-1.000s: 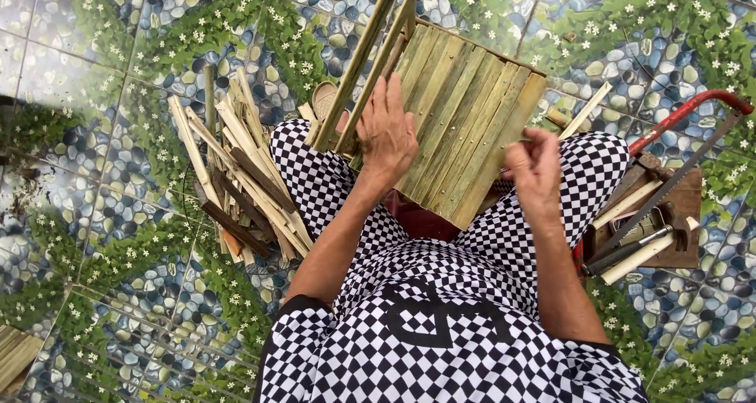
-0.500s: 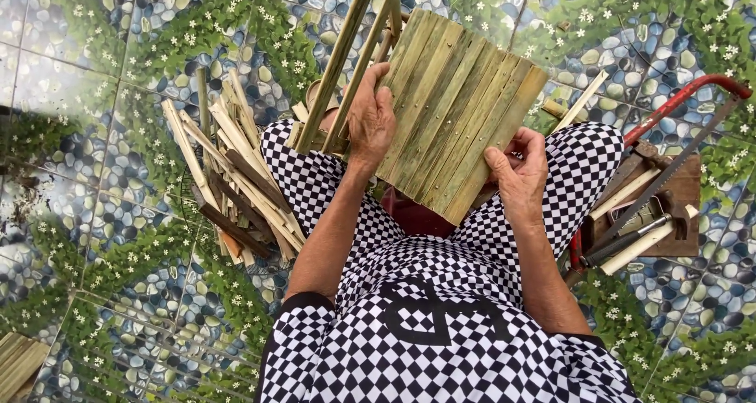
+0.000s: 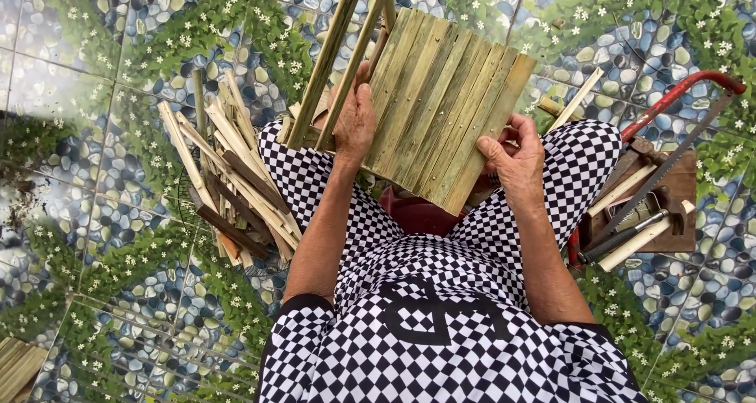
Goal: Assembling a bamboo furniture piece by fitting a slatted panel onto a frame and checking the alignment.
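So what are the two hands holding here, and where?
Both hold the bamboo slat panel: left hand on its left edge by the upright poles, right hand at its lower right corner.

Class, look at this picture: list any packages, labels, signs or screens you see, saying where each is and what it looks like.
None in view: no package, label, sign or screen.
The nearest thing is a black-and-white emblem woven into the checkered shirt, low centre.
Both hands hold a bamboo slat panel, plain and unmarked.

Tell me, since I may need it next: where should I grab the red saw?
Probably by the red saw's curved frame, coming from above. It slants up off the wooden board with open space beneath, while the thin blade runs down among other tools.
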